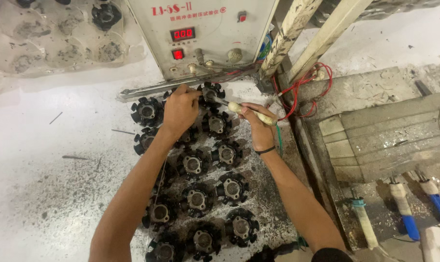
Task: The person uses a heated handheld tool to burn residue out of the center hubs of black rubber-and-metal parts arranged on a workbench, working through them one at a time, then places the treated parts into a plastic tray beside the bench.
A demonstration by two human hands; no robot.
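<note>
- I watch the right hand wrapped tight around the pale handle of a probe, its metal tip aimed at the topmost black stator core, which sits at the far end of the tray just below the tester.
- The left hand is curled over the same part; its fingertips are hidden, so I cannot tell whether they pinch a second probe or the core itself.
- My worry: bare fingers lie close to the probe tip; a slip could bring skin onto metal.
- The red wires loop loosely near the right wrist and could snag.
- Other cores stand packed in rows; a nudge could topple one.
- The grey test unit shows lit red digits.
- The white bench is gritty with dark filings; spare blue-handled tools lie at right.
</note>
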